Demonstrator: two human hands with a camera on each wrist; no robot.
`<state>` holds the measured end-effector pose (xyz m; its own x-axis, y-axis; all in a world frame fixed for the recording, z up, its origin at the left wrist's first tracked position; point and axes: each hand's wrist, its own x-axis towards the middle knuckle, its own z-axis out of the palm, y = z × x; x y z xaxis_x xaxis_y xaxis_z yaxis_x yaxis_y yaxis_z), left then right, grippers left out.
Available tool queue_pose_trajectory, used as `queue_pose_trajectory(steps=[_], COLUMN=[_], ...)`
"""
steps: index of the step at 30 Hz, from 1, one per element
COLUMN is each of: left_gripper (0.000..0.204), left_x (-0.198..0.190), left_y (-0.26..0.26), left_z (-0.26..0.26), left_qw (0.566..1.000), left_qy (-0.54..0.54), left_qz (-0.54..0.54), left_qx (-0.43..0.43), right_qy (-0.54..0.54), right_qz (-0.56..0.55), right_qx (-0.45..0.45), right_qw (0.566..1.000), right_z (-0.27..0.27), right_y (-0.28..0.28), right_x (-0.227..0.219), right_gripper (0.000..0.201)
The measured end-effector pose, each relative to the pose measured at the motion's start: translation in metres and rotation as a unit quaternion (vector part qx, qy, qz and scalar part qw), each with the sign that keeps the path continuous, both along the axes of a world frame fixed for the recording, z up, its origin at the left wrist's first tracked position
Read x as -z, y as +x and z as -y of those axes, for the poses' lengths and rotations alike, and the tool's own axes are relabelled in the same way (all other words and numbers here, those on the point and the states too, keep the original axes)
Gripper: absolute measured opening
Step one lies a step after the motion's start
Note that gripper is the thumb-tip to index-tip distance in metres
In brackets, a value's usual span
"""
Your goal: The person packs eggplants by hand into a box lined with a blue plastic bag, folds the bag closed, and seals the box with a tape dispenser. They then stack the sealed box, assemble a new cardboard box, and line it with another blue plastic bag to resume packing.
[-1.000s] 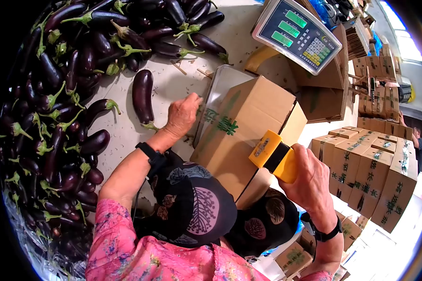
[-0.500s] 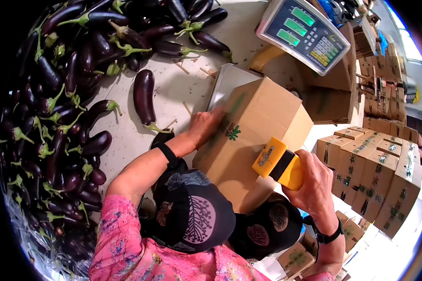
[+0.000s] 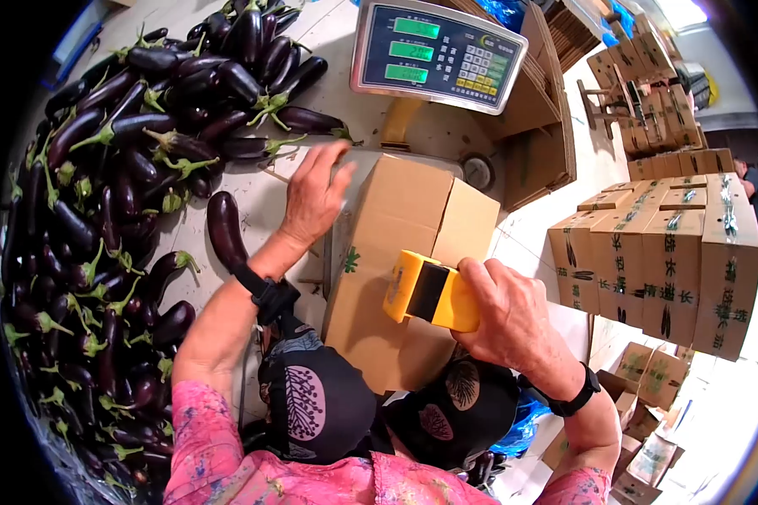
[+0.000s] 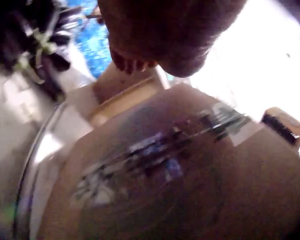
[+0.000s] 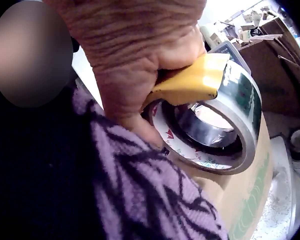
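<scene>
A closed cardboard box [image 3: 396, 227] with green print lies on the metal scale platform. My right hand [image 3: 514, 316] grips a yellow tape dispenser [image 3: 434, 293], held over the box's right side. In the right wrist view a roll of tape [image 5: 245, 95] sits in the dispenser. My left hand [image 3: 316, 194] is raised by the box's far left edge, its fingers loosely spread and holding nothing. In the left wrist view a strip of printed tape [image 4: 150, 155] runs across the box, below the hand. A single eggplant [image 3: 225, 227] lies just left of my left hand.
A large heap of eggplants [image 3: 126, 177] covers the left side. The scale's display panel [image 3: 438, 55] stands at the back, with flattened cardboard [image 3: 539, 151] beside it. Stacked boxes [image 3: 648, 252] are at the right. Dark patterned sleeve covers [image 3: 455, 412] or cloth lie close to me.
My left hand reached to the box's left side, then came away upward. The right hand keeps the tape dispenser over the box. The head view has turned, so the scene shifted left.
</scene>
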<state>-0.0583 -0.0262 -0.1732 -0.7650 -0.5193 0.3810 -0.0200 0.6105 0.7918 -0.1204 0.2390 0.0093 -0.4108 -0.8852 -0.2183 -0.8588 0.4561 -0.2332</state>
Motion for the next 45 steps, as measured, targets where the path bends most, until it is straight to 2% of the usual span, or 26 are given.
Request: queue_pose_trajectory(steps=[2,4,5,8,9,17,21,24,29,34,37,40,41,42,43,45], left_gripper=[0.045,0.053,0.043,0.032,0.027,0.022,0.021,0.02,0.02,0.02,0.026,0.036,0.042,0.047,0.051,0.055], left_x=[-0.056,-0.075,-0.074,-0.062,-0.059,-0.049,-0.05,-0.051,-0.053,-0.054,-0.053,-0.044,-0.03,-0.007,0.035,0.04], left_y=[-0.03,-0.052,-0.062,-0.077,-0.079,-0.074,-0.076,-0.075,-0.074,-0.076,-0.071,-0.035,-0.015,0.003,0.024,0.048], left_z=[-0.005,-0.027,-0.041,-0.062,-0.064,-0.063,-0.063,-0.063,-0.06,-0.058,-0.049,-0.024,-0.008,-0.001,-0.021,-0.048], left_qw=[0.981,0.954,0.945,0.909,0.92,0.911,0.908,0.908,0.909,0.914,0.942,0.989,0.985,0.949,0.916,0.808], left_qy=[-0.146,-0.22,-0.228,-0.292,-0.3,-0.335,-0.339,-0.333,-0.328,-0.299,-0.172,-0.068,0.088,0.242,0.333,0.536], left_qz=[-0.104,-0.065,-0.015,0.13,0.058,0.07,0.072,0.072,0.077,0.084,0.0,-0.036,0.047,0.128,0.149,0.203], left_qx=[0.078,0.194,0.234,0.267,0.247,0.229,0.234,0.243,0.246,0.261,0.288,0.125,0.143,0.157,0.165,0.136], right_qy=[-0.003,0.0,-0.002,-0.028,-0.024,-0.015,0.048,-0.004,-0.007,-0.019,-0.099,-0.145,-0.151,-0.155,-0.161,-0.172], right_qz=[0.008,0.02,0.021,0.012,0.012,0.008,0.018,0.026,0.028,0.064,0.12,0.166,0.168,0.168,0.166,0.145], right_qx=[-0.001,-0.007,-0.007,-0.012,-0.005,-0.019,0.02,0.011,0.048,0.069,0.063,0.097,0.102,0.107,0.111,0.11], right_qw=[1.0,1.0,1.0,0.999,1.0,1.0,0.998,1.0,0.998,0.995,0.986,0.971,0.969,0.968,0.966,0.968], right_z=[0.0,0.002,0.0,-0.004,-0.005,-0.005,-0.044,-0.074,-0.115,-0.154,-0.147,-0.14,-0.139,-0.139,-0.139,-0.135], right_y=[-0.002,-0.003,-0.003,-0.004,-0.003,-0.004,-0.019,-0.027,-0.031,-0.041,-0.043,-0.035,-0.033,-0.031,-0.031,-0.03], right_x=[0.0,-0.004,-0.003,0.0,0.001,-0.01,-0.015,0.008,0.03,0.08,0.127,0.159,0.162,0.163,0.163,0.159], right_gripper=[0.057,0.052,0.052,0.049,0.048,0.043,0.051,0.049,0.056,0.055,0.051,0.05,0.05,0.051,0.052,0.052])
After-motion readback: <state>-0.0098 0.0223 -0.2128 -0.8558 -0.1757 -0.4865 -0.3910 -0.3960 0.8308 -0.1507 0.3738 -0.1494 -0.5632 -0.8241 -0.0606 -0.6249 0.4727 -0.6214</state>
